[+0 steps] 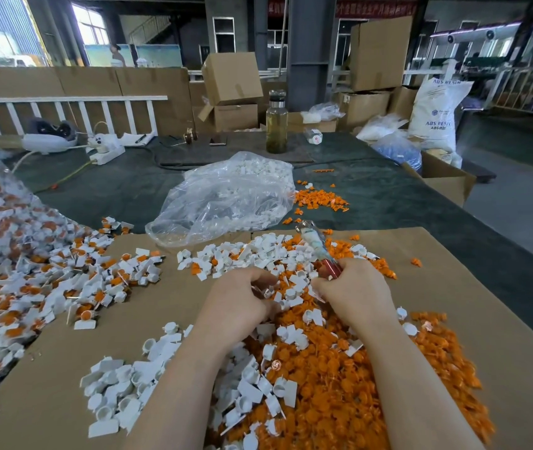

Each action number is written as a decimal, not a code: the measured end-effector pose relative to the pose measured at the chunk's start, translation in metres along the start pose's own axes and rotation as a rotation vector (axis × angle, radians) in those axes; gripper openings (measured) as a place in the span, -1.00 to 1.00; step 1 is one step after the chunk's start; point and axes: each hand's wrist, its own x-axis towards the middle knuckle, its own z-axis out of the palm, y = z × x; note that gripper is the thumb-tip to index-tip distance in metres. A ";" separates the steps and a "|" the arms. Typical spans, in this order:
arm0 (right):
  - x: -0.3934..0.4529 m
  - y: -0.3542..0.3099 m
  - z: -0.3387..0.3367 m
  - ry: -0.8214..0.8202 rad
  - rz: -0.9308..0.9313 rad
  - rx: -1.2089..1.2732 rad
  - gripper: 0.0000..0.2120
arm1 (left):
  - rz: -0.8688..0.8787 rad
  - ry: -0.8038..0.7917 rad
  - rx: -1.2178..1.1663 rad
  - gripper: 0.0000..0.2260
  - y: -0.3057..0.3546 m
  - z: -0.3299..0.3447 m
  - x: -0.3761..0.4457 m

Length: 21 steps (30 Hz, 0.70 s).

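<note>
Matt brown cardboard sheet (pixel 453 287) carries smooth white plastic housings (pixel 122 381) and orange plastic caps (pixel 340 401); the clear plastic bag (pixel 223 199) looks glossy and crinkled; the tabletop (pixel 372 190) wears dull grey cloth.

Left hand (pixel 237 298), right hand (pixel 354 289), forearms (pixel 190 378): all bare.

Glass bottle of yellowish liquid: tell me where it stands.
Head view, right of centre: the glass bottle stands upright on the far side of the dark table, beyond the clear plastic bag.
</note>
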 end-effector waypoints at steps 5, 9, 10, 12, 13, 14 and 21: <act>0.002 0.003 -0.002 -0.038 -0.007 0.001 -0.81 | 0.008 0.042 -0.039 -0.68 0.001 0.000 0.000; 0.001 0.002 -0.003 -0.153 -0.058 -0.060 -0.80 | 0.007 0.077 -0.060 -0.63 0.002 -0.001 -0.002; -0.001 0.000 -0.001 -0.158 -0.066 -0.096 -0.81 | 0.008 0.082 -0.061 -0.64 0.002 -0.001 -0.003; -0.003 -0.004 0.003 -0.131 -0.064 -0.171 -0.80 | 0.007 0.088 -0.063 -0.67 0.002 -0.001 -0.004; -0.004 -0.006 0.006 -0.104 -0.059 -0.202 -0.80 | 0.002 0.089 -0.070 -0.70 0.002 -0.001 -0.004; -0.004 -0.007 0.007 -0.077 -0.055 -0.227 -0.80 | -0.006 0.089 -0.077 -0.72 0.002 -0.001 -0.004; -0.004 -0.008 0.009 -0.082 -0.060 -0.233 -0.81 | -0.024 0.088 -0.050 -0.79 0.005 0.000 -0.004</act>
